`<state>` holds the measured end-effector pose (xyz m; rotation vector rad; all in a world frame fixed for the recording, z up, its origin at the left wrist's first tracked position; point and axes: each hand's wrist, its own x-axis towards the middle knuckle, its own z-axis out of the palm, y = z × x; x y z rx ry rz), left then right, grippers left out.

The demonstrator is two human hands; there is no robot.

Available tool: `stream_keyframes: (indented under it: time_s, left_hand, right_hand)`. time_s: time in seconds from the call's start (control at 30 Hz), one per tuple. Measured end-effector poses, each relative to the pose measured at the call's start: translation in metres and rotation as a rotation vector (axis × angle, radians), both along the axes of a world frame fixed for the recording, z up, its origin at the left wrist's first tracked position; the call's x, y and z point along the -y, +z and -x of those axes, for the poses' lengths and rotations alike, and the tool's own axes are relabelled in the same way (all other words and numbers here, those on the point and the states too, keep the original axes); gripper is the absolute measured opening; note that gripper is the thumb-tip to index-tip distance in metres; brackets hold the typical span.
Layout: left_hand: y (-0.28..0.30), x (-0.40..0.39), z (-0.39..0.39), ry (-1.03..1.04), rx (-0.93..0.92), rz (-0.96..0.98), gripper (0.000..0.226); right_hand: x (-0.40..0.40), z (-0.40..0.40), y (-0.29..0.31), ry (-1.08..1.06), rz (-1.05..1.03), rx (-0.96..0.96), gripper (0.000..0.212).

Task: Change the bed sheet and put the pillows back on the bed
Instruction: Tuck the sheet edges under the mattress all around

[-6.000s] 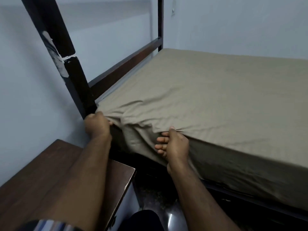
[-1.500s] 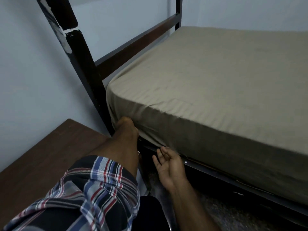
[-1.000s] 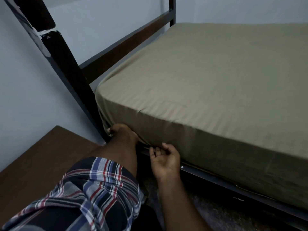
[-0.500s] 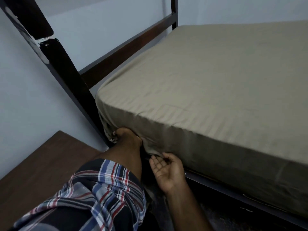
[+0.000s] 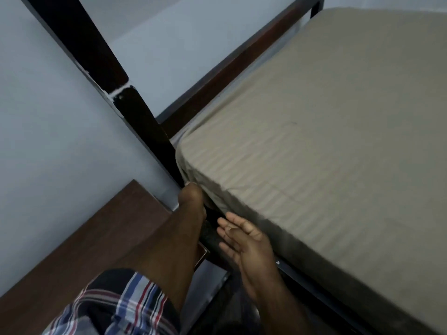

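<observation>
An olive-tan striped bed sheet (image 5: pixel 326 146) lies smooth over the mattress and wraps its near corner. My left hand (image 5: pixel 191 195) is pushed into the gap between that corner and the dark bed post (image 5: pixel 135 110). Its fingers are hidden under the sheet's edge. My right hand (image 5: pixel 244 240) is held palm up with straight fingers beside the sheet's lower side edge, just below the corner, and holds nothing. No pillows are in view.
A dark brown wooden table (image 5: pixel 84 243) stands under my left arm, against the pale wall and close to the bed post. The brown headboard rail (image 5: pixel 242 61) runs along the wall side. The black side rail (image 5: pixel 302 281) shows below the mattress.
My view has tilted and moved closer to the corner. The right hand has come away from the sheet's lower edge and opened palm up. The left hand stays tucked at the corner.
</observation>
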<state>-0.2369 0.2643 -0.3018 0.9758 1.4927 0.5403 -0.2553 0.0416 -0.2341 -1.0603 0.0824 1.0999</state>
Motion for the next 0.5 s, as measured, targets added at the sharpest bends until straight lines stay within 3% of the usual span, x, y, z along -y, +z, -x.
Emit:
stream_keyframes:
  time_s: [0.1, 0.27, 0.4, 0.5]
  left_hand:
    - [0.003, -0.017, 0.016, -0.08, -0.069, -0.015, 0.049]
    - [0.135, 0.039, 0.02, -0.227, -0.044, -0.044, 0.025]
    - [0.151, 0.036, 0.017, -0.223, 0.005, -0.026, 0.021]
    - [0.14, 0.023, 0.014, -0.252, -0.01, -0.041, 0.032]
  right_hand:
    - [0.007, -0.018, 0.052, -0.026, 0.098, 0.123, 0.033]
    - [0.005, -0.065, 0.107, 0.118, 0.267, 0.441, 0.03]
    - [-0.015, -0.112, 0.122, 0.268, 0.404, 0.774, 0.03]
    - [-0.047, -0.147, 0.122, 0.438, 0.45, 1.014, 0.037]
